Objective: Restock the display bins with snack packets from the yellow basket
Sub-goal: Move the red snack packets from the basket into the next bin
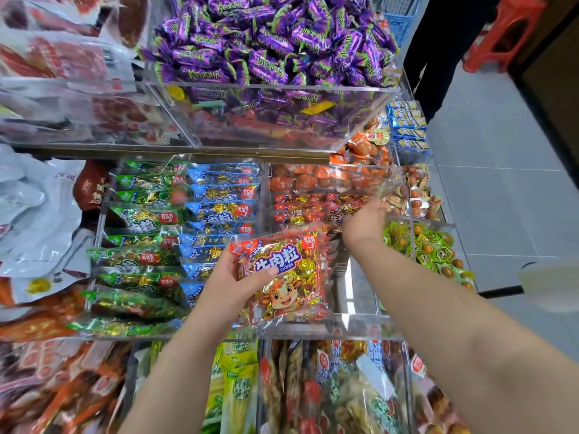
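My left hand grips a red packet of beef cubes with a cartoon calf on it, holding it above the front of a clear acrylic bin. My right hand reaches into the same bin and presses against the red packets stacked at its back; its fingertips are hidden among them. The front half of that bin is bare. The yellow basket is out of view.
Left of the bin lie rows of green packets and blue packets. Purple candies fill the bin above. Small egg snacks sit in bins at the right. Tiled floor and a red stool lie beyond.
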Demonstrator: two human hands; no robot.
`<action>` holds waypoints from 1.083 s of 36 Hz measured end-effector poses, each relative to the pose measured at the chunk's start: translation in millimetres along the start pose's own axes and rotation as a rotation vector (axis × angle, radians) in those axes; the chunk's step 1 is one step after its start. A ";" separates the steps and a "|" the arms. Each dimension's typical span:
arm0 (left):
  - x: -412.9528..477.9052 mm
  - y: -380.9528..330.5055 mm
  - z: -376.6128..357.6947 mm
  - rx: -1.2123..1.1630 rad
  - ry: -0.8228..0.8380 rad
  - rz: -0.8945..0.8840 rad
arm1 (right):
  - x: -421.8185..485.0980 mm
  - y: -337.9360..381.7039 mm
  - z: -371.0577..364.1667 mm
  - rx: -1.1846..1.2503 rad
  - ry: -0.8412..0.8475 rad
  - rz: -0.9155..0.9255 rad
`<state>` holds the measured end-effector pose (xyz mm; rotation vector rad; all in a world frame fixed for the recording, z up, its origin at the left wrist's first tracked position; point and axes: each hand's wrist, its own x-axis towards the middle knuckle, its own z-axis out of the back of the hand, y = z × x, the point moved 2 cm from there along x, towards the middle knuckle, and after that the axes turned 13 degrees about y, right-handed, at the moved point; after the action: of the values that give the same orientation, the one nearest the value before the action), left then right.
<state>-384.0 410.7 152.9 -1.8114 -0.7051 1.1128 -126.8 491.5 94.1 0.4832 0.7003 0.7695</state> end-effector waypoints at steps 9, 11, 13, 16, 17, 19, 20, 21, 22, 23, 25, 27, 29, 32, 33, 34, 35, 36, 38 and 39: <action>1.2 -2.1 -1.7 0.016 0.001 -0.003 | -3.6 -6.4 -4.0 0.200 0.137 -0.131; 1.8 -2.7 -1.9 0.031 -0.010 0.008 | -9.2 -7.2 1.5 0.274 0.159 -0.129; 2.3 -3.5 -2.5 0.050 -0.021 0.026 | -22.7 -3.8 9.5 0.333 0.131 -0.084; 3.6 -4.9 -3.0 0.105 -0.027 0.042 | -59.3 14.4 26.8 0.247 0.162 0.254; 4.4 -5.8 -3.3 0.119 -0.027 0.046 | -73.3 22.0 32.0 0.262 0.289 0.377; 5.7 -7.4 -4.0 0.132 -0.029 0.050 | -101.5 36.6 38.5 0.251 0.662 0.500; 5.8 -8.2 -4.6 0.141 -0.032 0.050 | -112.1 42.0 40.4 0.114 0.772 0.551; 5.8 -8.8 -5.0 0.152 -0.035 0.052 | -118.4 45.0 40.8 -0.067 0.806 0.597; 4.9 -9.7 -6.1 0.155 -0.036 0.056 | -121.3 47.8 41.9 -0.218 0.788 0.626; 4.2 -9.8 -6.1 0.150 -0.034 0.057 | -122.8 49.4 44.4 -0.313 0.775 0.628; 2.5 -10.2 -7.5 0.142 -0.040 0.072 | -121.6 48.6 52.4 -0.380 0.810 0.592; 4.2 -7.4 -6.1 0.146 -0.099 0.114 | -116.3 46.6 67.3 -0.435 0.809 0.568; 6.8 -4.6 -2.5 0.150 -0.146 0.117 | -104.5 44.8 88.4 -0.467 0.720 0.530; 5.1 -5.8 -5.5 0.154 -0.144 0.099 | -83.3 44.1 118.7 -0.553 0.529 0.449; 4.3 -6.0 -6.2 0.155 -0.146 0.102 | -75.3 44.3 124.7 -0.606 0.472 0.442; 3.9 -6.0 -6.8 0.151 -0.145 0.104 | -69.0 45.4 127.6 -0.685 0.414 0.434; 3.5 -6.2 -6.8 0.141 -0.143 0.103 | -63.3 46.7 127.7 -0.773 0.358 0.420; 3.6 -5.9 -6.7 0.133 -0.139 0.098 | -58.2 48.7 124.8 -0.851 0.301 0.401; 2.7 -6.1 -7.0 0.141 -0.137 0.095 | -50.3 52.5 109.8 -0.957 0.253 0.381; 2.1 -6.1 -7.1 0.147 -0.138 0.097 | -46.0 52.4 98.2 -0.994 0.270 0.371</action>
<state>-376.8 412.4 159.0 -1.6706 -0.6029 1.3289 -103.6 475.4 211.2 -0.4203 0.3947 1.4260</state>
